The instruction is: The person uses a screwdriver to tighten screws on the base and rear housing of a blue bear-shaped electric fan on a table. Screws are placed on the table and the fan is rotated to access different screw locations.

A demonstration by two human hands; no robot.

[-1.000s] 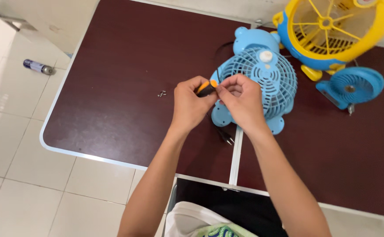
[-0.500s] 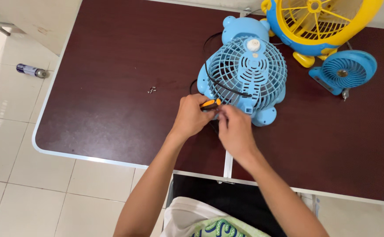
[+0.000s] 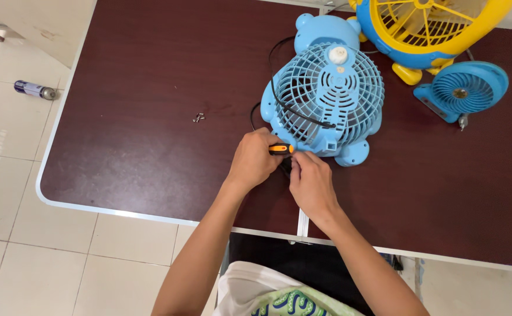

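A light blue bear-shaped table fan [image 3: 326, 99] lies grille-up on the dark brown table [image 3: 150, 88], with a black cord looped over its grille. My left hand [image 3: 253, 158] grips an orange-and-black screwdriver [image 3: 280, 148] whose tip points at the fan's lower edge. My right hand [image 3: 310, 182] is just beside the tool's tip, fingers pinched at the fan's base; what it pinches is hidden.
A few small screws [image 3: 198, 118] lie on the table left of the fan. A large yellow-and-blue fan [image 3: 431, 29] and a small blue fan [image 3: 463, 88] stand at the back right. A spray can [image 3: 31, 89] lies on the tiled floor.
Both hands moved from over the fan's grille down to its near edge, uncovering the grille. The screwdriver now lies level, pointing right at the fan's base.
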